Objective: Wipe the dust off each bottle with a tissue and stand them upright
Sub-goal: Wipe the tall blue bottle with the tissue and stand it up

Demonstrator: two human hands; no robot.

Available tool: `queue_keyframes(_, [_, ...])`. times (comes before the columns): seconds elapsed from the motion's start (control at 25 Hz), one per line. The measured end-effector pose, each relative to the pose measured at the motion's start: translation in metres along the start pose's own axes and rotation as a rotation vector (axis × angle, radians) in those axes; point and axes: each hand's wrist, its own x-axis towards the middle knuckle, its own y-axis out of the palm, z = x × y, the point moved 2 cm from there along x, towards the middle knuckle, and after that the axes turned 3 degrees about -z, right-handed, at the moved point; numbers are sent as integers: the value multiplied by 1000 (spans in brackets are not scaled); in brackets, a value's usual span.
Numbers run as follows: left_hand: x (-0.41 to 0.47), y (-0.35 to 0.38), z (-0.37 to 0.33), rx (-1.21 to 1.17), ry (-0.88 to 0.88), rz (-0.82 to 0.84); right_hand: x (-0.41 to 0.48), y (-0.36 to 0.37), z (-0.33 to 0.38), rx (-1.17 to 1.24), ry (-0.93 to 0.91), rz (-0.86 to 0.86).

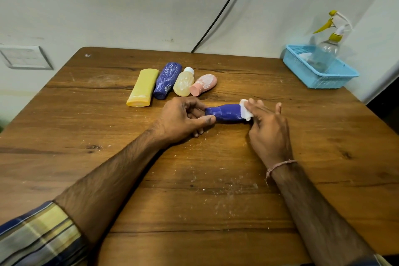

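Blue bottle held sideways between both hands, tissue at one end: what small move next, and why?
Probably slide the tissue along the blue bottle toward the left hand. The right hand holds it only at the wide end, the left pinches the narrow end, so the middle likely needs wiping before standing it up.

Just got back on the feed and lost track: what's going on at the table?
A person is wiping a dark blue bottle, held on its side. The left hand pinches its cap end; the right hand holds a white tissue against the other end. Behind it, a yellow tube, a flowered blue bottle, a pale yellow bottle and a pink bottle lie in a row on the wooden table, dusty, none upright.
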Motion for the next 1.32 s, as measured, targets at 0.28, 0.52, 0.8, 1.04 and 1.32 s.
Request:
queue_keyframes(0.28, [-2,2,0,21,37,-17,-19,13,37,110,-392,113])
queue_keyframes(0.52, [-3,1,-3,54,-1,-17,-9,4,17,60,-177,-12])
queue_keyframes(0.8, [-4,0,-4,77,-5,-3,-10,7,22,25,-207,-36])
queue_keyframes(1.04, [-3,0,-3,76,-11,-4,-18,8,26,29,-308,-2])
queue_keyframes(1.32, [2,-2,0,73,-50,12,-7,1,15,49,-233,55])
